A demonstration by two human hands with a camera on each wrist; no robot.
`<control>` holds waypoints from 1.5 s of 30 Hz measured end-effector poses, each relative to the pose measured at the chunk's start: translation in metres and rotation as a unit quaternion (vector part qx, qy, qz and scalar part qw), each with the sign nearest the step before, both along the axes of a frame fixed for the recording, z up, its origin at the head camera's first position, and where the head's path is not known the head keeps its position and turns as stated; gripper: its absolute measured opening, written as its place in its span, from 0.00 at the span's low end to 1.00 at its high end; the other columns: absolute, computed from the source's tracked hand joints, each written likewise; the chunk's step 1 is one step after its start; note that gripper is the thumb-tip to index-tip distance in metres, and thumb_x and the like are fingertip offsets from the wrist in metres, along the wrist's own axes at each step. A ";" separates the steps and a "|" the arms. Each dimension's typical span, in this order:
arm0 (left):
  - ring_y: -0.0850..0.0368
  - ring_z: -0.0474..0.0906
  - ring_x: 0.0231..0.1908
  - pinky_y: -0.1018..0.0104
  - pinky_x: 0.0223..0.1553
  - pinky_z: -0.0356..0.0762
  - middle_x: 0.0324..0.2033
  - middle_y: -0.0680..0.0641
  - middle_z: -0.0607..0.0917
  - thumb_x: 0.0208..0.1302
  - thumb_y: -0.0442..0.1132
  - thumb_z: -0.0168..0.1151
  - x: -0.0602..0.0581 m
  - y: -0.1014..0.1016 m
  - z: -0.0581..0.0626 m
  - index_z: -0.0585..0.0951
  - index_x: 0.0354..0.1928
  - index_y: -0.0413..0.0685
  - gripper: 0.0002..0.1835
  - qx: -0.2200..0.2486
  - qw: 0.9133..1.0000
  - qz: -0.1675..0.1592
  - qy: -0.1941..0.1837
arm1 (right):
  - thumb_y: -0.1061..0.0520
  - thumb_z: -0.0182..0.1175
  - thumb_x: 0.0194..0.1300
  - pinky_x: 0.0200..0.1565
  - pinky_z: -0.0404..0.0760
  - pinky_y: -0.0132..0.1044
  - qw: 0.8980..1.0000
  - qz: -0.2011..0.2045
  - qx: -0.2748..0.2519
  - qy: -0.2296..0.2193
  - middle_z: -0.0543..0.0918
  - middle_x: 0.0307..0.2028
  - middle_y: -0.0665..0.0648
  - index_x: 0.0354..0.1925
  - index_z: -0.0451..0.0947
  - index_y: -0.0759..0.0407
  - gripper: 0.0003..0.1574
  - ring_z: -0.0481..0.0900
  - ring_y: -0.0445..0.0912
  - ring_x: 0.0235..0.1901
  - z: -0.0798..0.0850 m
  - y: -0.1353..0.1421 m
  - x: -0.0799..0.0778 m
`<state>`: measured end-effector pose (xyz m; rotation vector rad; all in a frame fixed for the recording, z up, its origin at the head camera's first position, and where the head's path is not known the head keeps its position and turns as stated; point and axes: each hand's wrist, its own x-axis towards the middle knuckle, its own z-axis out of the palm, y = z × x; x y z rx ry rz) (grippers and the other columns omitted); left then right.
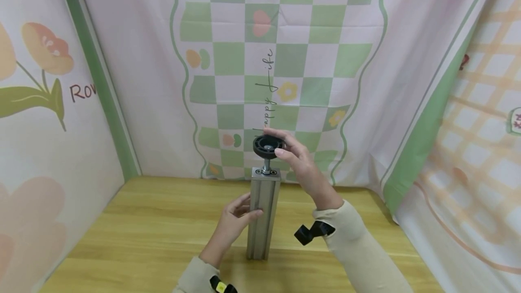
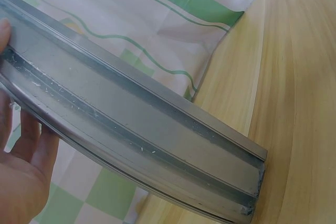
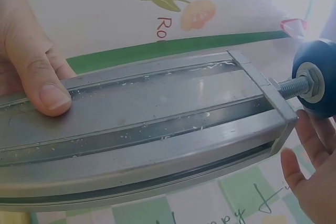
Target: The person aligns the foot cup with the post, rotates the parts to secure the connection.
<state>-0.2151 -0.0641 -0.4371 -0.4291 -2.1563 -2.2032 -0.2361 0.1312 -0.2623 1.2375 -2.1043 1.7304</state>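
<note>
An aluminium extrusion profile (image 1: pixel 262 220) stands upright on the table, with a flat end plate (image 1: pixel 266 174) on top. From the plate rises a threaded stud carrying a black round levelling foot (image 1: pixel 264 153), its dished face up. My left hand (image 1: pixel 232 223) grips the profile about midway, thumb on the near face and fingers round the far side. Up at the foot, my right hand (image 1: pixel 305 171) holds the rim between thumb and fingers. The right wrist view shows a hex nut (image 3: pixel 313 81) on the stud, against the foot.
A wood-grain table (image 1: pixel 163 220) lies under the profile. Printed cloth (image 1: pixel 228 26) hangs behind it and along both sides. Pale chips (image 3: pixel 178 134) cling inside the profile's grooves. Small black devices are strapped at both wrists.
</note>
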 end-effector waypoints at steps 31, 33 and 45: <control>0.48 0.80 0.52 0.54 0.52 0.79 0.51 0.45 0.84 0.59 0.52 0.74 -0.001 -0.001 -0.001 0.75 0.68 0.50 0.36 -0.013 1.000 0.003 0.002 | 0.49 0.31 0.76 0.71 0.43 0.57 1.000 0.017 -0.017 0.016 0.59 0.75 0.58 0.74 0.58 0.65 0.36 0.53 0.54 0.73 0.001 -0.006 -0.002; 0.48 0.80 0.52 0.54 0.52 0.79 0.51 0.45 0.84 0.59 0.52 0.74 -0.002 -0.001 -0.001 0.75 0.68 0.50 0.36 -0.013 1.000 0.003 0.003 | 0.50 0.30 0.77 0.72 0.42 0.56 0.998 0.048 -0.026 0.005 0.57 0.75 0.59 0.75 0.56 0.64 0.36 0.52 0.52 0.74 -0.001 -0.005 -0.004; 0.49 0.78 0.54 0.52 0.54 0.78 0.52 0.47 0.82 0.58 0.55 0.75 0.000 -0.001 0.001 0.74 0.69 0.50 0.39 -0.012 1.000 0.006 -0.021 | 0.56 0.30 0.76 0.72 0.44 0.56 0.994 0.098 -0.041 -0.013 0.55 0.76 0.60 0.77 0.51 0.64 0.35 0.51 0.53 0.75 -0.004 -0.002 -0.005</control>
